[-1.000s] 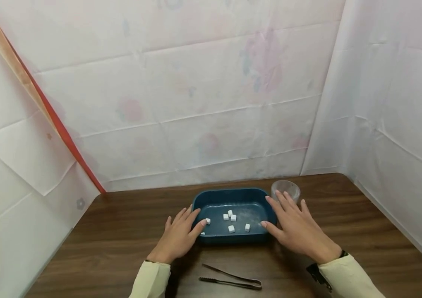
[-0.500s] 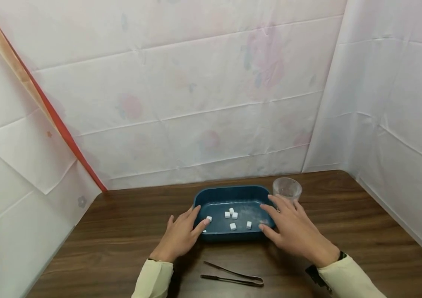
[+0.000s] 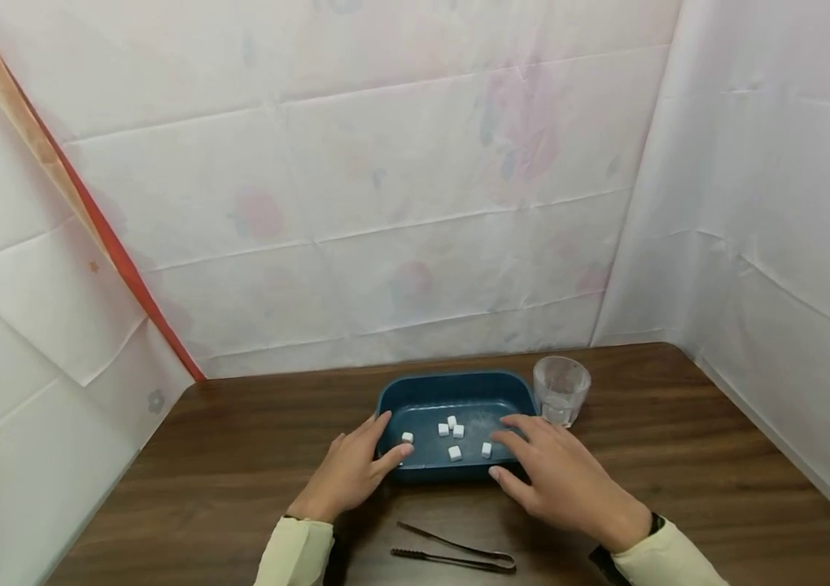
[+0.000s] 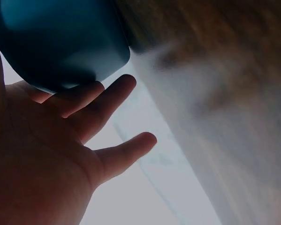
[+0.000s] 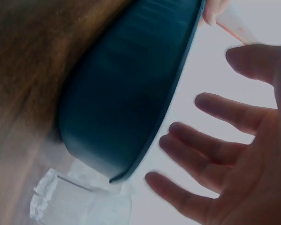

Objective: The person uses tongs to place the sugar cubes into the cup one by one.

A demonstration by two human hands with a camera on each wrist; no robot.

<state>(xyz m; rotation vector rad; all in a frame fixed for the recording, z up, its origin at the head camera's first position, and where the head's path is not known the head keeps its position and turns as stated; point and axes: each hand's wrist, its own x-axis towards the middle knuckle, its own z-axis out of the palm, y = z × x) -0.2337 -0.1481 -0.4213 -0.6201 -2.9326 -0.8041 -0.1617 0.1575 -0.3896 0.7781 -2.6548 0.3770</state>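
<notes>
A dark blue rectangular tray [image 3: 422, 413] sits on the table with several small white cubes [image 3: 455, 453] scattered inside. At its left end is my left hand [image 3: 345, 476]: the fingers lie along the outer wall and the thumb reaches over the front left corner. In the left wrist view, the fingers of the left hand [image 4: 51, 136] are spread, some right at the tray's edge. My right hand [image 3: 569, 480] hovers at the front right corner, fingers loosely spread. The right wrist view shows a gap between those fingers and the tray wall [image 5: 121, 89].
A clear glass [image 3: 561, 387] stands beside the tray's right end, near the back. Slim metal tongs [image 3: 459, 560] lie on the brown wooden table [image 3: 239, 472] in front of the tray. Pale patterned sheets [image 3: 386, 203] hang behind and at both sides.
My right hand has drawn back from the tray's right end toward the front and left, uncovering the glass. The left hand stays at the left end. Tray, cubes and tongs keep their places.
</notes>
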